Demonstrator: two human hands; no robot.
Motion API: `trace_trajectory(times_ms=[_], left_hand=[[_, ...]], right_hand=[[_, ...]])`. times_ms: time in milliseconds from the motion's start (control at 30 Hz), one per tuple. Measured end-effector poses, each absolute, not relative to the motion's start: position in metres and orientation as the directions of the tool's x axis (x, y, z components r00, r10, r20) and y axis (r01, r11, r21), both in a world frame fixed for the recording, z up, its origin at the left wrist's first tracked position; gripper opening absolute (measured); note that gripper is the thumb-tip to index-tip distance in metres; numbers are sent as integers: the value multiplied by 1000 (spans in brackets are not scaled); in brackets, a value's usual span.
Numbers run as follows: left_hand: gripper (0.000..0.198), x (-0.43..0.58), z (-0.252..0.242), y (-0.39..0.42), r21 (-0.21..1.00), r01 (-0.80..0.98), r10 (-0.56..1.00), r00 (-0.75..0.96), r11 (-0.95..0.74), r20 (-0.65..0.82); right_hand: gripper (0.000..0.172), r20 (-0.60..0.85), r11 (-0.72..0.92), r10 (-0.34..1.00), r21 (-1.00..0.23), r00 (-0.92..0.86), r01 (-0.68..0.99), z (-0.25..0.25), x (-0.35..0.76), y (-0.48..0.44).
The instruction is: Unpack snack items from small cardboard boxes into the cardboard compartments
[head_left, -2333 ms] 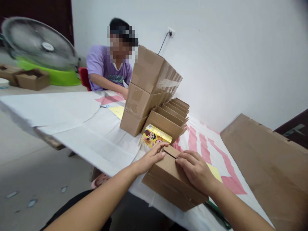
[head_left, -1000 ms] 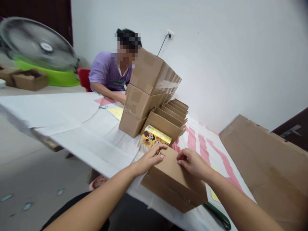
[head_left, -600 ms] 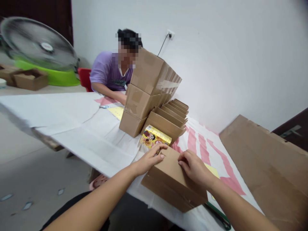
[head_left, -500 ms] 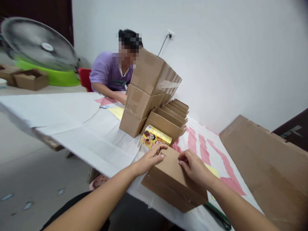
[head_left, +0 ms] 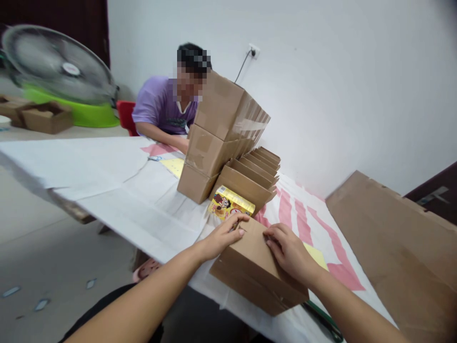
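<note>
A closed brown cardboard box (head_left: 250, 281) sits at the near edge of the table. My left hand (head_left: 224, 236) grips its far left edge, thumb on the top face and fingers reaching over. On the top face rests my right hand (head_left: 285, 245), its fingers curled and pressed together; whatever may be between the fingertips is hidden. Just beyond the box lies a yellow printed snack pack (head_left: 232, 202), close to my left fingertips. Behind it stand several open cardboard boxes (head_left: 246, 186) in a row.
Stacked cardboard boxes (head_left: 214, 124) stand past the snack pack. A person in a purple shirt (head_left: 160, 105) sits across the white-covered table (head_left: 107, 166). A large cardboard sheet (head_left: 392, 247) leans at right. A green-handled tool (head_left: 323, 317) lies by my right forearm. A fan (head_left: 69, 69) stands at left.
My right hand has shifted slightly to the left over the top of the box. My left hand and the box stay in place.
</note>
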State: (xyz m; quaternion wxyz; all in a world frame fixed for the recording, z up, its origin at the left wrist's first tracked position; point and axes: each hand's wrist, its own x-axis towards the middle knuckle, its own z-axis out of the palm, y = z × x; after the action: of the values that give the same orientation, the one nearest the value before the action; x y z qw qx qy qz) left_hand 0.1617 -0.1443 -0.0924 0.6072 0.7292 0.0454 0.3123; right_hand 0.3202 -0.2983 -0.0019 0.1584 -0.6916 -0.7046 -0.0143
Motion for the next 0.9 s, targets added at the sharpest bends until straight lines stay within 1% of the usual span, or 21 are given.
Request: trace_trajectory(times_ms=[167, 233, 333, 433, 500, 667, 800, 900], left_hand=[[44, 160, -91, -146, 921, -299, 463, 798, -251, 386], [45, 160, -91, -146, 923, -298, 466, 798, -244, 381], [46, 161, -92, -145, 921, -305, 458, 801, -242, 385], [46, 162, -93, -144, 917, -313, 447, 803, -247, 394], [46, 161, -93, -144, 915, -315, 442, 804, -252, 398], [45, 160, -92, -144, 911, -315, 439, 801, -268, 406], [45, 161, -93, -144, 902, -319, 429, 799, -290, 421], [44, 160, -93, -143, 894, -310, 420, 800, -323, 429]], right_hand=[[12, 254, 32, 967, -219, 26, 975, -2, 322, -299], [16, 265, 30, 964, -221, 30, 975, -3, 323, -298], [23, 285, 64, 958, -140, -21, 988, -4, 322, -297], [23, 285, 73, 956, -16, -66, 997, -6, 319, -297], [23, 278, 66, 958, 37, -74, 997, -7, 318, -298], [22, 324, 38, 944, 76, -61, 996, -11, 320, -298], [24, 311, 96, 942, 105, -125, 990, -13, 321, -298], [25, 327, 101, 936, 102, -130, 990, -13, 319, -300]])
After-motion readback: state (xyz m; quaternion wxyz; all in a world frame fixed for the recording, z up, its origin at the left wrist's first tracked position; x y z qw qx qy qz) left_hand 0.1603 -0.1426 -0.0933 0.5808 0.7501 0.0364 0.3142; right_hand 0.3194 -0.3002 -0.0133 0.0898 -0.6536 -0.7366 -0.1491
